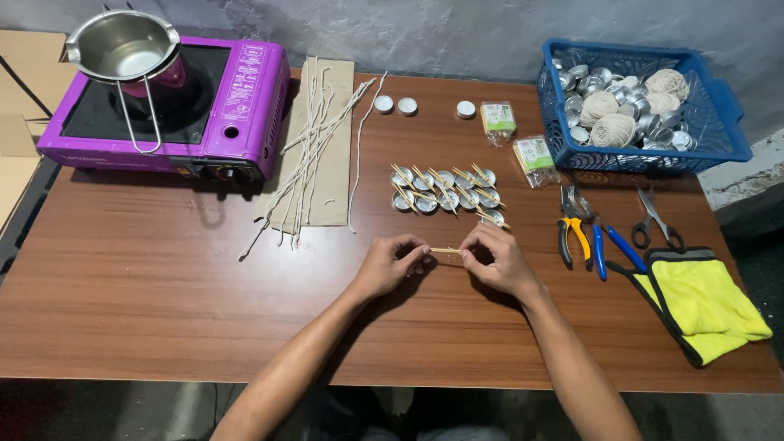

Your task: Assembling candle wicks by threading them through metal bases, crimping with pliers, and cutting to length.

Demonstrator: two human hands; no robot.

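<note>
1. The left hand (390,263) pinches one end of a thin wooden stick (445,250); its grip is closed on it.
2. The right hand (498,260) clenches the other end.
3. The stick lies level just above the table (163,278), near the small metal cups (445,196) topped with sticks.
4. Pliers (574,237) lie to the right.
</note>
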